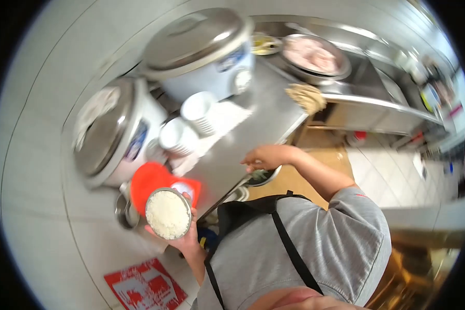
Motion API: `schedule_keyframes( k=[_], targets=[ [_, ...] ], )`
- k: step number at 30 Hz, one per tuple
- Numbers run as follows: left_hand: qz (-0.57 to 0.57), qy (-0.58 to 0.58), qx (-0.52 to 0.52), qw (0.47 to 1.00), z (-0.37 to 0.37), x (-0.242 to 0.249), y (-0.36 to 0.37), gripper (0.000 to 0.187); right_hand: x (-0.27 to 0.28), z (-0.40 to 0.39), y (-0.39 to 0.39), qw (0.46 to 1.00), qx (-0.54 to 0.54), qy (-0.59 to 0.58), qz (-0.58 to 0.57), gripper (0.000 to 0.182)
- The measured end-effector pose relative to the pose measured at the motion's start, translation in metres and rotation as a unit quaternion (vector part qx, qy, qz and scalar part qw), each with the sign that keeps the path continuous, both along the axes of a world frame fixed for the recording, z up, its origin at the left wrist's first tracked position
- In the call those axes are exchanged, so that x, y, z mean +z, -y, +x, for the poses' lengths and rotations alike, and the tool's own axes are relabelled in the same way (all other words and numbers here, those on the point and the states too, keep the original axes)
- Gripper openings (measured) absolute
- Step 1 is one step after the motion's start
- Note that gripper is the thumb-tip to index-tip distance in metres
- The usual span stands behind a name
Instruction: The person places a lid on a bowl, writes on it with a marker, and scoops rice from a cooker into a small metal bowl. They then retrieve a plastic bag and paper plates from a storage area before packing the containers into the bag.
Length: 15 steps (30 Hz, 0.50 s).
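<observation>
My left hand (pixel 189 235) holds a round bowl of white rice (pixel 168 213), fingers wrapped round its side. The bowl is filled to about the rim. Just behind it lies a red plastic container (pixel 147 181), partly hidden by the bowl, with a small white round thing (pixel 183 189) against it. My right hand (pixel 268 157) hovers by the front edge of the steel counter (pixel 250 126). Its fingers are loosely bent and partly apart, with nothing visible in them. Below that hand, a dark round container (pixel 262 177) shows partly.
Two large rice cookers (pixel 196 41) with metal lids stand against the wall; a cloth (pixel 99 106) lies on the nearer lid. Stacked white bowls (pixel 199 111) stand in front. Farther right are a metal basin (pixel 341 70) of pale pink food and a tan cloth (pixel 306 98).
</observation>
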<state>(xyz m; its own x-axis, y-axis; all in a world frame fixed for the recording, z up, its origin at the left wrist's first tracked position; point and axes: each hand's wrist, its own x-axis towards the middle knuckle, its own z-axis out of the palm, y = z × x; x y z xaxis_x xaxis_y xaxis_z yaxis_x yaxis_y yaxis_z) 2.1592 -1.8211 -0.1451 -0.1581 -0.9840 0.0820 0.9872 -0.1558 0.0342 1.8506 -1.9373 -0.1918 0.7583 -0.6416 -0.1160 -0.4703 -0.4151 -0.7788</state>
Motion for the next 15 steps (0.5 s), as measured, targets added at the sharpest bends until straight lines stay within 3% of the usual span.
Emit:
schedule_keyframes(
  k=[1, 3, 5, 7, 12, 15],
  targets=[
    [0.003, -0.007, -0.043, 0.999, -0.023, -0.002, 0.008, 0.081, -0.022, -0.034, -0.030, 0.991, -0.075, -0.090, -0.067, 0.040],
    [-0.010, 0.000, -0.109, 0.994, -0.073, -0.009, 0.022, 0.081, -0.080, -0.102, -0.086, 0.921, -0.174, -0.343, -0.059, 0.041],
    [-0.009, -0.008, -0.175, 0.985, -0.133, -0.018, 0.031, 0.081, -0.098, -0.170, -0.146, 0.878, -0.217, -0.419, 0.077, 0.041],
    [0.024, 0.002, -0.220, 0.975, -0.208, -0.005, 0.037, 0.081, -0.091, -0.243, -0.198, 0.863, -0.269, -0.394, 0.166, 0.041],
    [0.033, 0.027, -0.386, 0.921, -0.370, -0.019, 0.035, 0.081, -0.105, -0.349, -0.296, 0.789, -0.451, -0.362, 0.208, 0.041],
    [0.034, 0.034, -0.457, 0.888, -0.462, -0.010, 0.027, 0.080, -0.091, -0.397, -0.329, 0.763, -0.549, -0.303, 0.154, 0.038]
  ],
)
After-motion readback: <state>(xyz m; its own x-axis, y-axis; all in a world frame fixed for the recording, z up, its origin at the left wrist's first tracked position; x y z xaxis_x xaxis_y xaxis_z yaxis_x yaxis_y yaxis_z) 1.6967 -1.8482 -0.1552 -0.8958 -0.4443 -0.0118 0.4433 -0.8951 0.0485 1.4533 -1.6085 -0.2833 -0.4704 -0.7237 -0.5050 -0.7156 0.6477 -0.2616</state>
